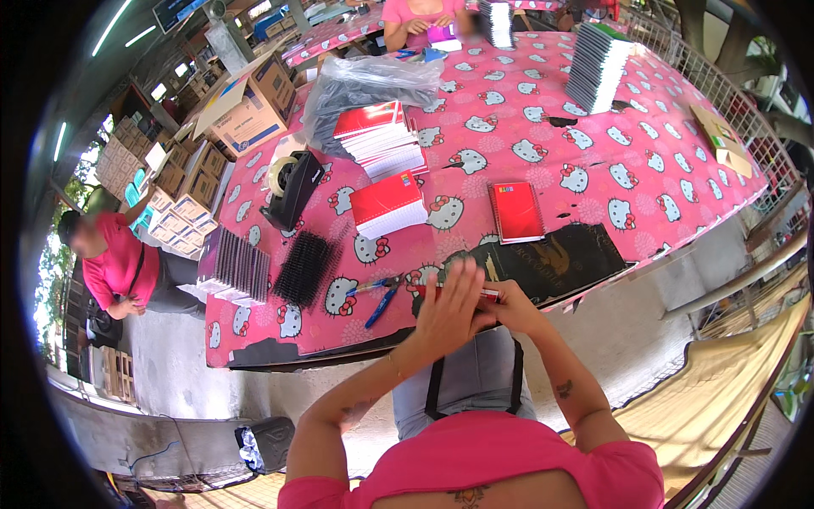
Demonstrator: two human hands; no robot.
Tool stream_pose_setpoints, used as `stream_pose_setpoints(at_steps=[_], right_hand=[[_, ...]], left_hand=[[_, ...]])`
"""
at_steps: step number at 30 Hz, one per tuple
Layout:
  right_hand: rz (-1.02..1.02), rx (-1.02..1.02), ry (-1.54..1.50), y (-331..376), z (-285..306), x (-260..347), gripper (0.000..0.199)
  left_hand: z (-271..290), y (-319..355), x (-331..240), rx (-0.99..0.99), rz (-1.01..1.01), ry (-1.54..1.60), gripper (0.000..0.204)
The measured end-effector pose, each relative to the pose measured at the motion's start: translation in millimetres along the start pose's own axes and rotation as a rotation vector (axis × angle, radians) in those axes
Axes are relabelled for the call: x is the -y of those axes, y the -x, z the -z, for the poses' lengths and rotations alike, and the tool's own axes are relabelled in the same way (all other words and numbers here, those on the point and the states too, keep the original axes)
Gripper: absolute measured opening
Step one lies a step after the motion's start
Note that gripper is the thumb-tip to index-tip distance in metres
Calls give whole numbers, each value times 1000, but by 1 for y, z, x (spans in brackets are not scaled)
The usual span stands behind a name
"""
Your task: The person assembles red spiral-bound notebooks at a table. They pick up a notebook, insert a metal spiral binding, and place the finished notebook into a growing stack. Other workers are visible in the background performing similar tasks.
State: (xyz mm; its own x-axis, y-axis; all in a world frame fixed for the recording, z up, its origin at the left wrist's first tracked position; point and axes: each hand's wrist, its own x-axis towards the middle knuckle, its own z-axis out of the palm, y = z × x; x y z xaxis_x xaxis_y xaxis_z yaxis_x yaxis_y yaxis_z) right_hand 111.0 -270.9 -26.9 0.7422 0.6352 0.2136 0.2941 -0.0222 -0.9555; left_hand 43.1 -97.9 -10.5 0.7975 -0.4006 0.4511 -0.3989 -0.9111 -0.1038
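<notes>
One pink table (496, 161); left hand (454, 304), right hand (515, 309) on one red item (490, 294)

Pink-patterned table (475, 188): red notebooks (383, 198), tape dispenser (297, 188), black coils (302, 268), blue-handled pliers (381, 308), black sheet (570, 261).

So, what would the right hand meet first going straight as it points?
Past the small red item it holds, the right hand would likely meet the bare left hand; depth is unclear.

Lettering (515, 190) marks the lone red notebook (518, 216) and black sheet (585, 250).
</notes>
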Motion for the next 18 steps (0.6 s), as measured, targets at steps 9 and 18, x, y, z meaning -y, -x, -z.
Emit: stream_pose_setpoints(at_steps=[9,18], right_hand=[[62,-58,28,-2,-2,-11,36],[77,-301,-11,17,-35,70,70]], left_hand=[[7,11,-8,-28,-2,199,82],[49,-1,-27,-230,574,1262,52]])
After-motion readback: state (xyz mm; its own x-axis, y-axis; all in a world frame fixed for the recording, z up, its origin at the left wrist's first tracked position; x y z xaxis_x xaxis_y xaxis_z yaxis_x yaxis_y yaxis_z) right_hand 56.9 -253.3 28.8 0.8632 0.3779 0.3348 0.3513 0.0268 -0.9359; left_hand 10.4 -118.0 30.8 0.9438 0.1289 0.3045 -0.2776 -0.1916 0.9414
